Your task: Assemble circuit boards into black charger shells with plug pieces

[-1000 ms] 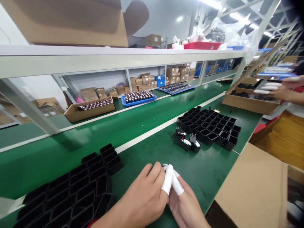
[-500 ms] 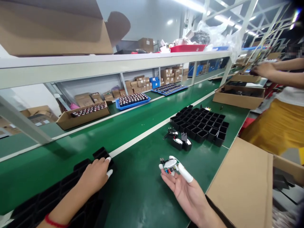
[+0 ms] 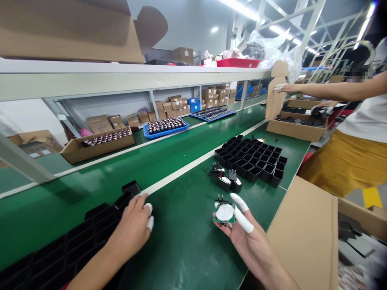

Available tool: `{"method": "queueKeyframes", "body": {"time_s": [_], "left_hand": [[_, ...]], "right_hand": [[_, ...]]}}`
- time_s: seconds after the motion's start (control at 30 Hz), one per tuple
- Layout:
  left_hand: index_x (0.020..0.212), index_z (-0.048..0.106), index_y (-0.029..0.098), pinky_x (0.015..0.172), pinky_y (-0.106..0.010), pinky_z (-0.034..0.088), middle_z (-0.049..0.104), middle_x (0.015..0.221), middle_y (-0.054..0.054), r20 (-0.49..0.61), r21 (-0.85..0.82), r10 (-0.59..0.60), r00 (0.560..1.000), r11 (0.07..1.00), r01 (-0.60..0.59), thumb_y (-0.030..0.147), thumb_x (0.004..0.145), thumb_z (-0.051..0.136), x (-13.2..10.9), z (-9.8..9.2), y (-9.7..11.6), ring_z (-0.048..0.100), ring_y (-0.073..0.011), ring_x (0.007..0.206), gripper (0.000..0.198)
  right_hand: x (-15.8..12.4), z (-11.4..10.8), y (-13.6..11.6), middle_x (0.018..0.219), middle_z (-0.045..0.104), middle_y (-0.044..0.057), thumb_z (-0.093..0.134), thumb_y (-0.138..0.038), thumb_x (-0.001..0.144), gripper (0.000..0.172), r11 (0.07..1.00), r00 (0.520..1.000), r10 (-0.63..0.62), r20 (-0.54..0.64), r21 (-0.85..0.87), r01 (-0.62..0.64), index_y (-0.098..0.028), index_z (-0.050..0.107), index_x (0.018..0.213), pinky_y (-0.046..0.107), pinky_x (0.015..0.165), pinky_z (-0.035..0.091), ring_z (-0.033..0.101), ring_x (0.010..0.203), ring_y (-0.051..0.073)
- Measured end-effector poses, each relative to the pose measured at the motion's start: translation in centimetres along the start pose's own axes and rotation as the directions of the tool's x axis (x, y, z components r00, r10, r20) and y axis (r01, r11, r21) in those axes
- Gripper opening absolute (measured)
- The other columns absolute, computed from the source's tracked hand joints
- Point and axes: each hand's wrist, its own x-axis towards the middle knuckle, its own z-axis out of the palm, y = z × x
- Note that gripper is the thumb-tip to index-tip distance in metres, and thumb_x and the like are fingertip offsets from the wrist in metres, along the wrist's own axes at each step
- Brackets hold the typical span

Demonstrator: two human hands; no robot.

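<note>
My right hand (image 3: 242, 223), with white finger cots, holds a small green circuit board (image 3: 225, 213) by its edges. The board carries a white oval pad, and a black plug piece with two metal prongs shows behind it. My left hand (image 3: 136, 219) is closed at the right end of a dense group of black plastic cases (image 3: 75, 237). Its white-tipped finger and thumb curl round a dark case mostly hidden by the hand. Beyond the right hand, black cases with white-padded boards inside (image 3: 225, 182) stand on the green bench.
Open black cases (image 3: 254, 157) stand in rows further back. A cardboard box (image 3: 305, 229) lies open at the right edge. Blue trays (image 3: 166, 128) and a carton of small parts (image 3: 99, 143) line the far side. A co-worker's arm (image 3: 332, 89) holds up a cardboard flap (image 3: 276, 92).
My right hand has turned the board so its white pad faces me more. My left hand has shifted slightly right and down. The co-worker has raised a cardboard flap.
</note>
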Motion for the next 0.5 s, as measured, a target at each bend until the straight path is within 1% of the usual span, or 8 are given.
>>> {"method": "queueKeyframes", "body": {"time_s": [0.07, 0.1, 0.17, 0.27, 0.33, 0.4, 0.43, 0.5], "left_hand": [[0.104, 0.065, 0.013, 0.120, -0.030, 0.035, 0.036, 0.161, -0.015, 0.036, -0.107, 0.055, 0.998, 0.993, -0.051, 0.020, 0.098, 0.037, -1.2, 0.0, 2.5, 0.036, -0.0241, 0.148, 0.030], [0.108, 0.064, 0.016, 0.118, -0.025, 0.037, 0.038, 0.160, -0.011, 0.054, -0.173, 0.083, 0.995, 0.982, -0.073, 0.020, 0.098, 0.037, -1.8, 0.2, 4.0, 0.041, -0.0195, 0.145, 0.029], [0.121, 0.061, 0.017, 0.112, -0.028, 0.046, 0.044, 0.157, -0.011, 0.140, -0.396, 0.104, 0.985, 0.917, -0.041, 0.018, 0.095, 0.038, -2.9, 0.9, 6.7, 0.059, -0.0206, 0.130, 0.035], [0.128, 0.059, 0.010, 0.111, -0.038, 0.048, 0.038, 0.158, -0.019, 0.242, -0.507, 0.162, 0.956, 0.862, -0.018, 0.026, 0.090, 0.050, -4.4, 2.5, 8.9, 0.055, -0.0313, 0.134, 0.042], [0.134, 0.055, 0.008, 0.112, -0.039, 0.047, 0.032, 0.161, -0.020, 0.247, -0.576, 0.206, 0.947, 0.817, -0.027, 0.035, 0.081, 0.065, -5.3, 3.0, 8.4, 0.048, -0.0349, 0.139, 0.060], [0.135, 0.054, 0.019, 0.108, -0.037, 0.051, 0.038, 0.160, -0.013, 0.140, -0.644, 0.205, 0.969, 0.762, -0.068, 0.039, 0.075, 0.073, -5.3, 2.3, 6.3, 0.055, -0.0312, 0.133, 0.066], [0.132, 0.056, 0.027, 0.107, -0.036, 0.052, 0.044, 0.157, -0.007, 0.069, -0.651, 0.184, 0.981, 0.753, -0.095, 0.039, 0.077, 0.073, -4.7, 1.5, 4.8, 0.060, -0.0277, 0.128, 0.059], [0.117, 0.063, 0.029, 0.096, -0.032, 0.058, 0.067, 0.130, -0.003, 0.000, -0.548, 0.082, 0.997, 0.833, -0.068, 0.044, 0.085, 0.067, -2.0, -0.2, 1.2, 0.068, -0.0230, 0.113, 0.036]], "right_hand": [[0.0, 0.0, -0.1, 0.115, 0.074, 0.001, 0.083, -0.043, 0.077, 0.059, 1.000, 1.000, -0.012, -0.008, -0.011, 0.012, -0.040, 0.056, 0.130, 0.055, 0.105, 0.044, 0.071, 0.102, 0.026], [0.0, 0.1, 0.0, 0.117, 0.074, 0.002, 0.085, -0.043, 0.073, 0.060, 1.000, 1.000, -0.007, -0.017, -0.011, 0.007, -0.039, 0.059, 0.127, 0.057, 0.107, 0.042, 0.070, 0.104, 0.027], [-0.1, 0.0, 0.1, 0.117, 0.074, 0.003, 0.090, -0.042, 0.066, 0.058, 1.000, 0.999, 0.008, -0.040, -0.019, -0.009, -0.036, 0.066, 0.118, 0.058, 0.111, 0.037, 0.068, 0.109, 0.029], [-0.2, -0.4, 0.4, 0.114, 0.075, 0.005, 0.091, -0.042, 0.062, 0.055, 0.998, 0.998, 0.016, -0.068, -0.051, -0.020, -0.035, 0.071, 0.113, 0.061, 0.114, 0.032, 0.064, 0.117, 0.033], [-0.1, -1.0, 0.6, 0.116, 0.075, 0.006, 0.091, -0.043, 0.061, 0.057, 0.997, 0.995, 0.017, -0.098, -0.076, -0.025, -0.035, 0.071, 0.114, 0.063, 0.115, 0.029, 0.062, 0.120, 0.035], [0.2, -1.5, 0.9, 0.119, 0.074, 0.007, 0.092, -0.044, 0.059, 0.060, 0.995, 0.991, 0.024, -0.134, -0.090, -0.036, -0.034, 0.072, 0.114, 0.064, 0.115, 0.028, 0.060, 0.122, 0.037], [0.3, -1.7, 1.1, 0.120, 0.074, 0.007, 0.092, -0.045, 0.058, 0.061, 0.995, 0.989, 0.028, -0.148, -0.096, -0.042, -0.034, 0.072, 0.115, 0.064, 0.115, 0.029, 0.060, 0.123, 0.037], [0.4, -2.1, 1.6, 0.123, 0.073, 0.008, 0.092, -0.046, 0.058, 0.065, 0.992, 0.986, 0.035, -0.166, -0.111, -0.054, -0.033, 0.071, 0.118, 0.063, 0.115, 0.030, 0.059, 0.124, 0.037]]}}
